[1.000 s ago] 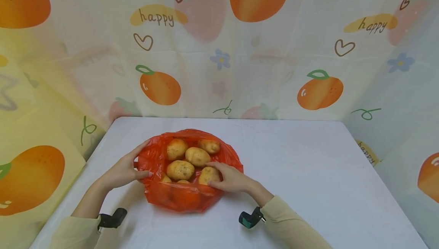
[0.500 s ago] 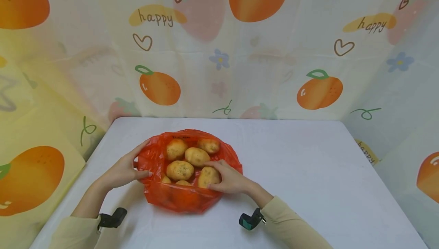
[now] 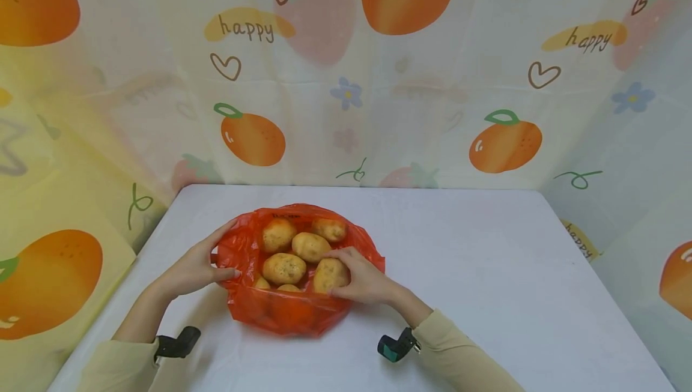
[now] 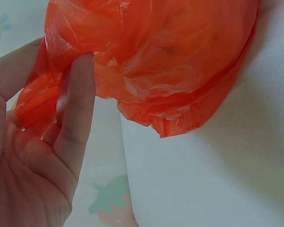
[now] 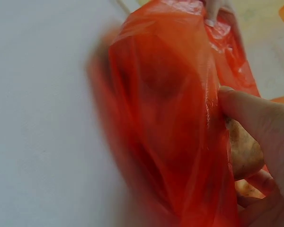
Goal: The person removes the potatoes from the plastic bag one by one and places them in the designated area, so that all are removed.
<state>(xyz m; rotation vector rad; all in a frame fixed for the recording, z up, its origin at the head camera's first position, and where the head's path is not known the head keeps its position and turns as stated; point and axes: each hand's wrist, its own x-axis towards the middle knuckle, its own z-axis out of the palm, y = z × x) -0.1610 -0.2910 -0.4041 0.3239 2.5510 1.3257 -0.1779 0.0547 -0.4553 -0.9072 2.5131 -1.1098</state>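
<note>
A red plastic bag (image 3: pixel 270 314) lies on the table with its mouth open upward, and several potatoes (image 3: pixel 283 268) show inside. At the bag's left side my left hand (image 3: pixel 191 269) holds the rim; in the left wrist view, crumpled plastic runs between the thumb and fingers of that left hand (image 4: pixel 42 156). My right hand (image 3: pixel 364 278) reaches over the right side of the mouth and grips the nearest right potato (image 3: pixel 331 276) between thumb and fingers. In the right wrist view, the bag wall partly hides that potato (image 5: pixel 244 149).
A white-covered table (image 3: pixel 476 278) extends to the right of the bag. Behind it hangs a fruit-patterned cloth (image 3: pixel 346 134), which also runs along both sides. Each wrist carries a small black camera (image 3: pixel 397 345).
My right fingers have shifted slightly upward round the potato, which has turned and risen a little. The left hand and the other potatoes stay as they were.
</note>
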